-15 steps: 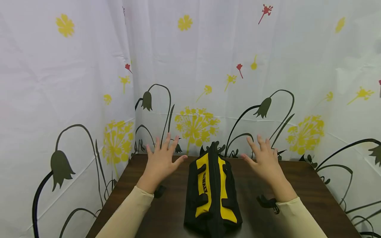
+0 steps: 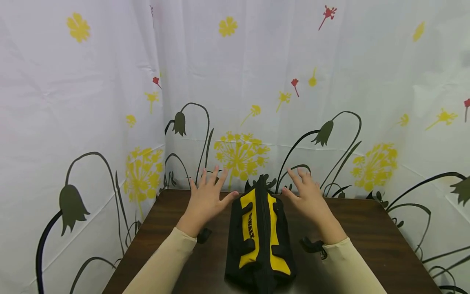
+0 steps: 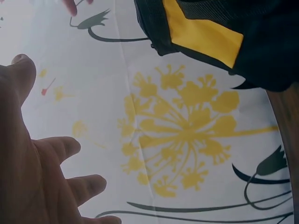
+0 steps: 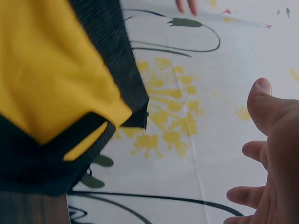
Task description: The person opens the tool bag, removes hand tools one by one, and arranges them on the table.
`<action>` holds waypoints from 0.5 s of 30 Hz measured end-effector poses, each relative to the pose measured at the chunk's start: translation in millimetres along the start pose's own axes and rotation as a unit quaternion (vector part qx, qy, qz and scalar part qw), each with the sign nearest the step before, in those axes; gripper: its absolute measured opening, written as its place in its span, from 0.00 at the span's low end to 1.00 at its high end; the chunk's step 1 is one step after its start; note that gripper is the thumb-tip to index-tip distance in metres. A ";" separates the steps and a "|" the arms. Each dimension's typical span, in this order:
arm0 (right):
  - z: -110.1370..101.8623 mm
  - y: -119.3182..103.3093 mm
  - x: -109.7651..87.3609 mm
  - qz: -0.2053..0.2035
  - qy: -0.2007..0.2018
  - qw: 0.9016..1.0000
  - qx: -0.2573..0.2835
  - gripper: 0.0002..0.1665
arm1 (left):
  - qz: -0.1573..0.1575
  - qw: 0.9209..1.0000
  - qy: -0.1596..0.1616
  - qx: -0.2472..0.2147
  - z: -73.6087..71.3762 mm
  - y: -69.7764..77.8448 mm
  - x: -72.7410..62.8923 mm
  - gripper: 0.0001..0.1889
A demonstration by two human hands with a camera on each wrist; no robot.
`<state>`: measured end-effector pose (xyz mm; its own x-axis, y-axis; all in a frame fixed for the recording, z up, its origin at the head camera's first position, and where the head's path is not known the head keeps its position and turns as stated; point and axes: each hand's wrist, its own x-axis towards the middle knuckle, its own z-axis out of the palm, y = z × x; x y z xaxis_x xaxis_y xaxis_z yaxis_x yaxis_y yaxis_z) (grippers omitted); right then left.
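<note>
A black and yellow zippered tool bag point(image 2: 253, 241) stands lengthwise on the dark wooden table point(image 2: 352, 220), its zipper strip running along the top. My left hand point(image 2: 206, 200) hovers on the bag's left side, fingers spread and holding nothing. On the other side my right hand point(image 2: 307, 198) is raised the same way, its fingers also spread. In the left wrist view the tool bag point(image 3: 205, 35) lies beyond the thumb, apart from the hand. The right wrist view likewise has a gap between the tool bag point(image 4: 56, 70) and the fingers.
Behind the table hangs a white curtain point(image 2: 235, 81) printed with yellow, red and dark green flowers. Beneath each wrist a small black piece shows, the right one being the black strap-like piece point(image 2: 311, 245) by the sleeve.
Both hands have moved inward, the left to the right and the right to the left, closer to the bag. The bag stays in place on the table.
</note>
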<state>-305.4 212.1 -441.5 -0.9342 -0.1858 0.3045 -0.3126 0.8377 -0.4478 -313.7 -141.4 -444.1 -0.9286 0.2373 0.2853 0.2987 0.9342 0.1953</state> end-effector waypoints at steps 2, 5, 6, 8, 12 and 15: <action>2.6 -2.7 4.0 0.000 -0.003 1.000 0.011 0.48 | 0.004 1.000 0.001 -0.012 1.5 3.2 2.8 0.50; 5.6 -5.9 9.0 0.000 -0.010 1.000 0.029 0.47 | 0.007 1.000 0.000 -0.020 2.8 7.6 7.2 0.50; 6.5 -6.8 10.6 0.002 -0.014 0.999 0.035 0.47 | 0.007 1.000 -0.002 -0.023 3.1 8.7 8.5 0.50; 8.5 -8.3 13.7 0.007 -0.023 0.998 0.050 0.47 | 0.006 1.000 -0.007 -0.028 3.2 10.1 11.1 0.51; 13.1 -8.8 21.2 0.021 -0.044 0.996 0.077 0.46 | 0.005 0.998 -0.018 -0.052 3.1 11.5 16.9 0.50; 15.8 -9.3 28.0 0.031 -0.061 0.994 0.086 0.46 | 0.006 0.997 -0.029 -0.076 4.6 12.4 22.5 0.50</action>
<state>-331.4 191.0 -442.1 -0.9631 -0.2071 0.1718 -0.2690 0.7513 -0.6027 -331.9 -123.2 -439.6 -0.9344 0.2675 0.2354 0.3361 0.8811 0.3328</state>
